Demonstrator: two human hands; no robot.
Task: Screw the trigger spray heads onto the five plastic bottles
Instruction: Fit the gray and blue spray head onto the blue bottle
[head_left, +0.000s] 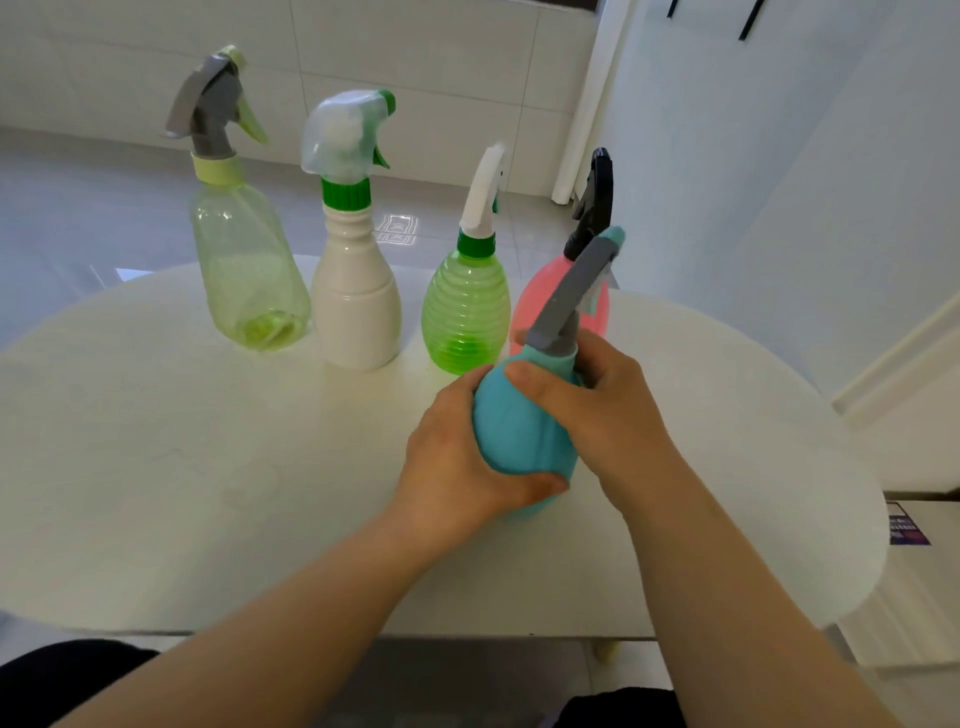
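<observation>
Left hand (457, 457): fingers wrapped around the blue bottle (524, 441), above the white table (208, 467).
Right hand (597, 410): fingers closed on the collar under the grey spray head (576, 291).
Behind: four bottles with heads on, standing in a row.

Teal bottle (524, 431) tilted; four upright

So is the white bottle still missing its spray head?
No, the white bottle already carries a translucent spray head on a green collar, standing upright on the table between two green bottles.
</observation>
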